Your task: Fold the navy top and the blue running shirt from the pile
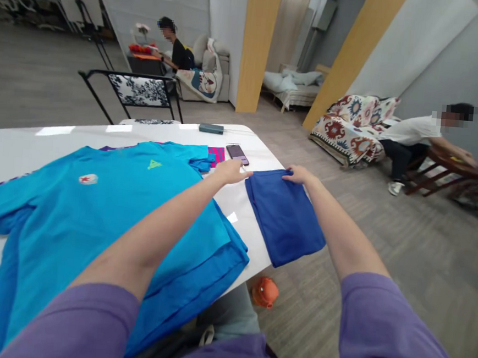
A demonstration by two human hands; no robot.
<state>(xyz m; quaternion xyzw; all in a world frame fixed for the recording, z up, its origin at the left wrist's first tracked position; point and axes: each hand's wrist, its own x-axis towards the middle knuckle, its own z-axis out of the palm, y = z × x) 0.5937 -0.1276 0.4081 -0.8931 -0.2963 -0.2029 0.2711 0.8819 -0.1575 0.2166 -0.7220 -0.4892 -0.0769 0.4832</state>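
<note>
A folded dark blue garment [282, 215] lies at the right end of the white table [26, 146], hanging slightly over the near edge. My left hand [230, 172] grips its far left corner, fingers closed. My right hand [299, 175] pinches the far right corner. A light blue T-shirt [95, 217] with a small round badge and a green logo is spread flat to the left, under my left forearm.
A phone [237, 152] and a dark flat box [211, 128] lie at the table's far end, a pink cloth [216, 155] beside the phone. A black chair [138, 91] stands behind the table. An orange object [265, 292] lies on the floor. Two people sit farther off.
</note>
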